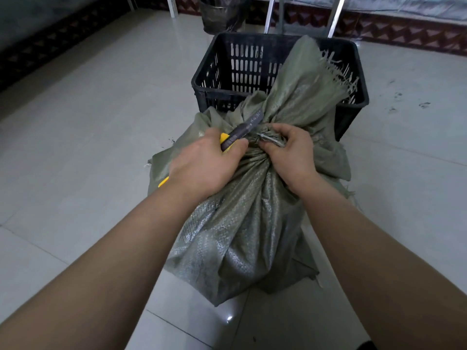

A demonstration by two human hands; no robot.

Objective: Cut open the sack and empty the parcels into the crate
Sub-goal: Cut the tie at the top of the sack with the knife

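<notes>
My left hand is curled tight round a yellow utility knife, its blade run out past my fingertips towards the tied neck of the woven sack. My right hand pinches that bunched neck, thumb and fingers clenched on the gathered weave right beside the blade tip.

The sack stands on the floor directly under both hands. Its frayed top flops forward beyond my fingers, over the near rim of the black plastic crate. The parcels are hidden inside, so I cannot judge them directly.

I'd expect the weave to be slick, thin and limp: it should crumple rather than hold shape, and slide under a loose grip. The bulging body suggests some weight. The neck is the firmest place to hold while cutting. For tipping, I'd grip the bottom corners, on my side of the fingers. With the blade so close to my right fingers, I'd cut away from them.
</notes>
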